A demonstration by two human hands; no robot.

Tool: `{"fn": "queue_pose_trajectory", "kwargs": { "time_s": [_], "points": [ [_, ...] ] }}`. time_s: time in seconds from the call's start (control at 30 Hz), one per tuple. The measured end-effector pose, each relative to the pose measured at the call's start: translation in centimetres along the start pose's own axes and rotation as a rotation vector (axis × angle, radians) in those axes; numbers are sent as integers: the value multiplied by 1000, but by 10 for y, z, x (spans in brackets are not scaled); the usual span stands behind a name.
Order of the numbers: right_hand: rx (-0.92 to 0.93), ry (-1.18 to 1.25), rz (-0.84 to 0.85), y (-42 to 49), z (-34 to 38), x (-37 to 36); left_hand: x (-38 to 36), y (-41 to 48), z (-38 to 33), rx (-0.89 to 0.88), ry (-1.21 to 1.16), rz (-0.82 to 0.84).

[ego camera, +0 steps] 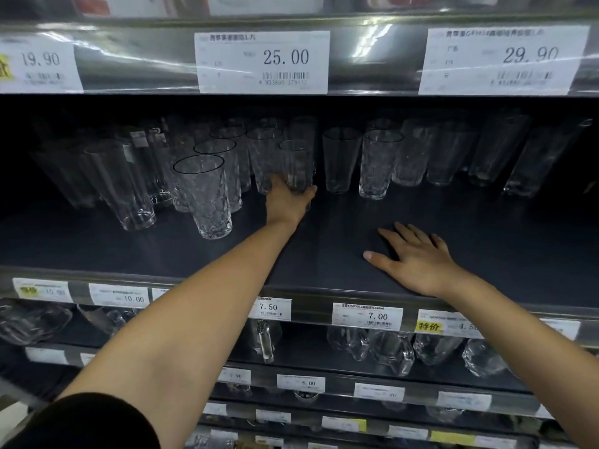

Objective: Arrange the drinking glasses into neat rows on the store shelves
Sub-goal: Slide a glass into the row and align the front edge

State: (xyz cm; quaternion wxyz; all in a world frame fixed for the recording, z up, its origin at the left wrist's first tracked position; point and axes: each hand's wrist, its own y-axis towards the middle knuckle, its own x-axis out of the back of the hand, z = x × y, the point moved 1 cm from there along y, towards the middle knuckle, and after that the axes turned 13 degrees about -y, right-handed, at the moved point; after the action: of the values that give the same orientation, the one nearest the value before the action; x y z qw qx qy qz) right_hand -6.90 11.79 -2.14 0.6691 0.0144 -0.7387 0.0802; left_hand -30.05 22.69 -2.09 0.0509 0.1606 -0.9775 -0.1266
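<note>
The left hand point(288, 202) is reaching deep into the dark shelf point(324, 247) and is grasping a clear tumbler point(296, 163) low on its wall, with the fingers curling round the base. The tumbler is standing upright near the middle of the shelf, just beside a neighbouring glass point(263, 157) on its left.

The right hand point(418, 259) is lying palm down on the bare shelf surface near the front edge. Its fingers are straight and spread, and it is holding nothing.

Left of the held tumbler, a line of textured glasses point(210, 196) is running from front to back. Tall plain glasses point(123, 186) are standing further left. Right of the tumbler, a plain tapered glass point(342, 160) and a textured glass point(380, 163) are standing side by side, apart from it. A row of further glasses point(453, 153) is standing to the right of them.

A price label reading 25.00 point(262, 61) is hanging on the rail above. A label reading 7.00 point(368, 315) is sitting on the rail below the right hand. Glassware point(389, 348) is standing on the next shelf down.
</note>
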Motion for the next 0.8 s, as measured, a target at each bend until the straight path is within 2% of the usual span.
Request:
{"fn": "queue_pose_trajectory", "kwargs": {
  "time_s": [0.33,0.8],
  "points": [
    [-6,22,-12,0,0,-1,-8,18,7,73,10,-34],
    [-14,38,-14,1,0,-2,-11,22,5,53,2,-31]
  ]
}}
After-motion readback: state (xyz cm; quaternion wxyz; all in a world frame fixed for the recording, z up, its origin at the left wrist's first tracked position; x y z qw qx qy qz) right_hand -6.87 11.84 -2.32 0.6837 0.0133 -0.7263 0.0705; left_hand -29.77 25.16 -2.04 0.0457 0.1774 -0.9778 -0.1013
